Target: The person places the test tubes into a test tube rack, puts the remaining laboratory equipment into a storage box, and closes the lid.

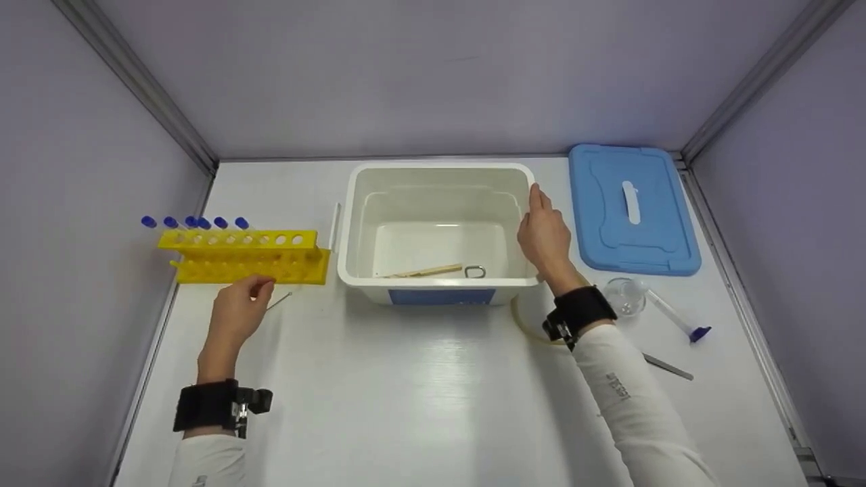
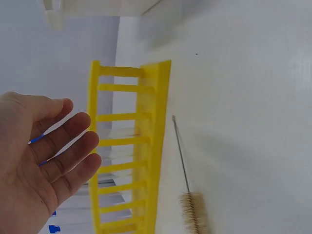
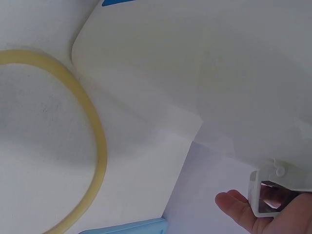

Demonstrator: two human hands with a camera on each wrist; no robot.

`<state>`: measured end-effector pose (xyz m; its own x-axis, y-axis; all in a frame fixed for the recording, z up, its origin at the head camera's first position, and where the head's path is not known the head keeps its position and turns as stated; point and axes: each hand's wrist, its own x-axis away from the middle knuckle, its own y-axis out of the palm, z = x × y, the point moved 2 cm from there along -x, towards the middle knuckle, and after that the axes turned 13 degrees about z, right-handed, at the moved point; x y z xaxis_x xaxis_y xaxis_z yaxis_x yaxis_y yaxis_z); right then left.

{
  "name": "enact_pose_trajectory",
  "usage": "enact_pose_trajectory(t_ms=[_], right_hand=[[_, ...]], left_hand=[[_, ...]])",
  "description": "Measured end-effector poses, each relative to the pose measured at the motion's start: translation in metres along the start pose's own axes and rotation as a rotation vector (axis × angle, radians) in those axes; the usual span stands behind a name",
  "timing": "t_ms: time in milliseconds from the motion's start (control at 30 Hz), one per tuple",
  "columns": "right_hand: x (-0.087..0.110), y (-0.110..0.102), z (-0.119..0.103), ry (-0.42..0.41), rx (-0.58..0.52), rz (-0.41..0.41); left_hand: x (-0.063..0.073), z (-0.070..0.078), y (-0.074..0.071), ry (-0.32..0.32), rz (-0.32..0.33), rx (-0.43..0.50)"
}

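In the head view a white storage box [image 1: 346, 270] stands mid-table, with a wooden stick-like piece [image 1: 433, 270] and a small metal loop [image 1: 475, 271] on its floor. My right hand [image 1: 547, 237] holds the box's right side at the rim; the right wrist view shows its fingers around the white side handle [image 3: 254, 192]. My left hand [image 1: 238, 308] hovers in front of the yellow test tube rack [image 1: 318, 264], fingers loosely bent and holding nothing. Beneath it lies a bristle brush [image 2: 193, 209] with a wire stem. Blue-capped test tubes [image 1: 220, 222] lean in the rack.
A blue lid [image 1: 632, 250] with a white handle lies back right. Nearby are a glass beaker [image 1: 625, 297], a blue-based cylinder [image 1: 670, 311] and metal tweezers [image 1: 668, 366]. Yellowish tubing [image 3: 100, 146] curves beside the box. A thin white rod [image 1: 335, 226] lies between rack and box.
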<state>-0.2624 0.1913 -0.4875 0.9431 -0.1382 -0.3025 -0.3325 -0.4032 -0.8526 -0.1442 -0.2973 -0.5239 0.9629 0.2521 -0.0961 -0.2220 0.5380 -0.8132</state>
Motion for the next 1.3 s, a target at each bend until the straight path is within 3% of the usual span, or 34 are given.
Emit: enact_pose_trajectory(t_ms=[167, 567, 1067, 1300], right_hand=[[0.0, -0.001, 0.0, -0.002, 0.003, -0.008], [0.0, 0.0, 0.0, 0.005, 0.017, -0.023], [0.001, 0.002, 0.001, -0.004, 0.011, -0.009], [0.002, 0.003, 0.0, -0.012, 0.011, 0.0]], left_hand=[[0.004, -0.013, 0.007, -0.004, -0.023, -0.037], [0.005, -0.035, 0.022, 0.074, -0.063, -0.186], [0.011, -0.052, 0.028, 0.065, -0.123, -0.297], [0.016, -0.063, 0.034, 0.015, -0.249, -0.331]])
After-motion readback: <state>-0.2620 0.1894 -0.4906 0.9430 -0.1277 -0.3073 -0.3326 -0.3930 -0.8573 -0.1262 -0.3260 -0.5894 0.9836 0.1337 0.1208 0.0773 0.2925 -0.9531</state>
